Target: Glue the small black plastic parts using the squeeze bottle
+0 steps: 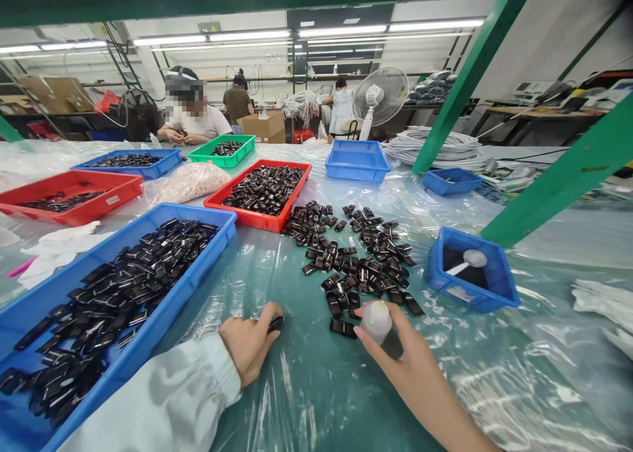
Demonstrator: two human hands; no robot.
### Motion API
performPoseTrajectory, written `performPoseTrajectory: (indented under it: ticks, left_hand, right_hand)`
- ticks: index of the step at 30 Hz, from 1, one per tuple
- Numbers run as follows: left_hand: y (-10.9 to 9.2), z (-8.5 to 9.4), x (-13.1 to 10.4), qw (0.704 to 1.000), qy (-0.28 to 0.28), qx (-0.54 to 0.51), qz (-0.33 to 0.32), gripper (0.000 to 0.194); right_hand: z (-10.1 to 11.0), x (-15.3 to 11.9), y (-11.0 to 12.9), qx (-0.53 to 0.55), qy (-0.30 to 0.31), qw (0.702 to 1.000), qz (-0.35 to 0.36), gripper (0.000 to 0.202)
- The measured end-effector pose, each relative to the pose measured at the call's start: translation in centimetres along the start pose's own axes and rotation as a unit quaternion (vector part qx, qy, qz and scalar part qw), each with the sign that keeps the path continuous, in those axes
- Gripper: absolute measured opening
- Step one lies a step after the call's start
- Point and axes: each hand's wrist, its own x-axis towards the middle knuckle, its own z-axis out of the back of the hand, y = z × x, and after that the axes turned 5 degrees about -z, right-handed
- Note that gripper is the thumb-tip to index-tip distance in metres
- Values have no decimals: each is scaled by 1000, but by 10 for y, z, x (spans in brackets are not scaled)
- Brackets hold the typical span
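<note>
My left hand [251, 344] is closed around a small black plastic part [275, 322], most of it hidden by the fingers. Thumb and fingers of my right hand [403, 346] wrap a small white squeeze bottle [376, 321], its yellowish tip facing up toward me. Just left of the bottle lies a single black part [342, 328], close to my right fingertips. Beyond both hands a loose pile of black plastic parts [366, 267] spreads over the plastic-covered green table [291, 386].
A long blue tray [198, 282] of black parts flanks my left arm. Behind it stand a red tray [283, 226] of parts and a bag of pale pieces [190, 183]. At right, a blue bin [469, 298] holds a scoop, near a green post [558, 168]. A co-worker [198, 119] sits across.
</note>
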Motion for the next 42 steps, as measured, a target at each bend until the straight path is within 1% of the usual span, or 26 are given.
performPoseTrajectory:
  ticks: [4, 10, 14, 24, 29, 33, 35, 38, 40, 42]
  left_hand:
    - [8, 0, 2, 1000, -8, -20, -20, 24]
    - [19, 1, 5, 998, -21, -54, -28, 26]
    - [19, 3, 5, 997, -22, -66, -17, 27]
    - [20, 12, 1, 996, 4, -84, 27, 32]
    - [24, 11, -5, 996, 22, -69, 42, 31]
    - [29, 9, -12, 997, 24, -47, 51, 31]
    - [30, 8, -15, 998, 13, -35, 48, 29]
    - [28, 4, -18, 999, -22, -10, 34, 23]
    - [25, -1, -17, 998, -59, 12, 20, 20]
    - [19, -7, -14, 993, -110, 44, 0, 20]
  right_hand:
    - [1, -1, 1, -5, -8, 1000, 7, 24]
    - [0, 0, 0, -7, -9, 1000, 13, 25]
    - [0, 1, 1, -7, -12, 1000, 16, 26]
    - [1, -1, 0, -10, -7, 1000, 18, 24]
    - [3, -2, 3, -13, 5, 1000, 6, 24]
    - [4, -3, 6, -15, 8, 1000, 2, 24]
    - [3, -3, 7, -15, 8, 1000, 2, 24]
    - [3, -2, 8, -15, 6, 1000, 4, 24]
    - [2, -2, 9, -17, 4, 1000, 6, 23]
    - [3, -2, 9, -19, 2, 1000, 7, 23]
